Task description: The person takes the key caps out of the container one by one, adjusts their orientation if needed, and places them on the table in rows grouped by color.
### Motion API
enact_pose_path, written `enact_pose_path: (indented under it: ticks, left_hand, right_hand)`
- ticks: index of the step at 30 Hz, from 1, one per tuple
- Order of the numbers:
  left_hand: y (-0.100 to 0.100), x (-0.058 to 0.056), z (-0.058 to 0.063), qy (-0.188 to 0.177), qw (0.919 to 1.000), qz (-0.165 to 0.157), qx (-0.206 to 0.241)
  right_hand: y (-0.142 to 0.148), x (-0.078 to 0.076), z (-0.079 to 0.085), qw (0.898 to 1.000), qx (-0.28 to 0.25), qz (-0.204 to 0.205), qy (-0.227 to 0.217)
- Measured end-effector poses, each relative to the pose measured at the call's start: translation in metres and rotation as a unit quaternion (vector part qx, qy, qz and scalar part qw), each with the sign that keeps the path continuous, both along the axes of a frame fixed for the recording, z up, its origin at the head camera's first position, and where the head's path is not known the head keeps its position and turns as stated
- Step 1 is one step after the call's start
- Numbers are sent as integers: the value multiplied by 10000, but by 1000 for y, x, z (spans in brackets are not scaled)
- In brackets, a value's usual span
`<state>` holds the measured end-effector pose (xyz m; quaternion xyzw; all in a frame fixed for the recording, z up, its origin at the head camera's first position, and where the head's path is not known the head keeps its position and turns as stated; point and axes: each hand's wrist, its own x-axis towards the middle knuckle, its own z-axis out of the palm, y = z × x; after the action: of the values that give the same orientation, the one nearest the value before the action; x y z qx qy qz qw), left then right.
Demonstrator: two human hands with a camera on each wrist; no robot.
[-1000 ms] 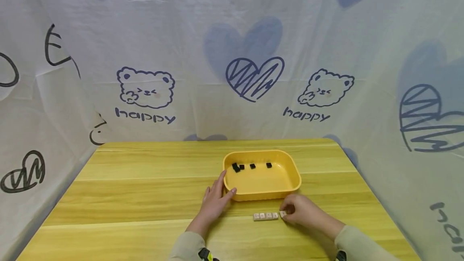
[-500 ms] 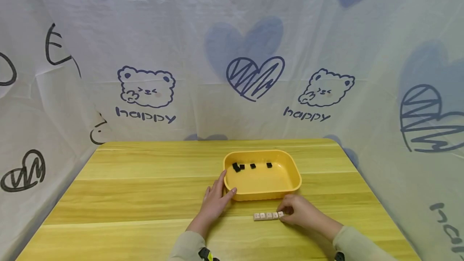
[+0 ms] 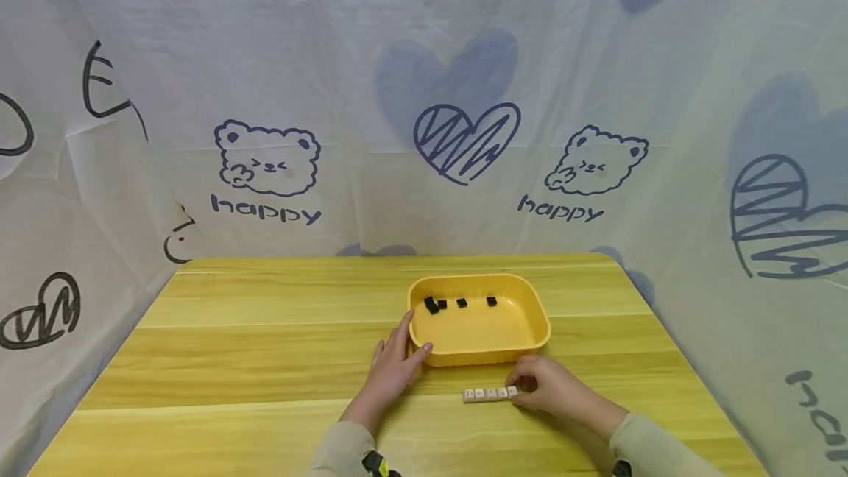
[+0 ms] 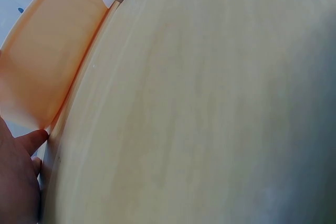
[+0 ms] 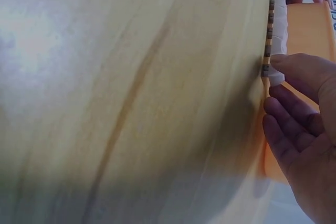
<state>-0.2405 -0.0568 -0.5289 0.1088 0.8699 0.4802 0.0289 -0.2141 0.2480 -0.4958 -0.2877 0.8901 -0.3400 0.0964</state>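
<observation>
Several small white keycaps with dark marks form a keycap row (image 3: 486, 394) on the table in front of a yellow tray (image 3: 486, 358). At the row's right end, my right hand (image 3: 550, 386) pinches the last keycap (image 3: 513, 391) between thumb and fingers. That keycap stands against its neighbour. In the right wrist view, the thumb lies on the end keycap (image 5: 276, 78) and the other fingers are bent beside it. My left hand (image 3: 389, 372) rests against the tray's left side with fingers extended, its thumb at the near left corner.
Several black cubes (image 3: 461, 303) lie inside the tray along its far side, two of them touching at the left. The wooden table (image 3: 265, 359) ends at a white printed curtain (image 3: 371, 197) behind and at both sides.
My right hand has slid the last keycap leftward, closing the gap to the row, and straightened it. Over the last half second it stays nearly still. The left hand and tray have not moved.
</observation>
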Motion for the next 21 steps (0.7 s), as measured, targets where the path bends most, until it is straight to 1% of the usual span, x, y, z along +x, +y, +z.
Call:
enact_pose_path:
  ticks: [4,11,16,21]
  left_hand:
    - [-1,0,1,-14,10000,-2,25]
    - [-2,0,0,-44,10000,16,69]
    - [-2,-1,0,-27,10000,16,60]
    - [-1,-1,-2,-26,10000,-16,27]
  right_hand:
    - [-1,1,9,9999,-20,35,117]
    - [-7,-1,34,9990,-11,111,442]
    - [-15,-11,50,9981,54,15,620]
    - [-21,-27,64,9944,324,-171,990]
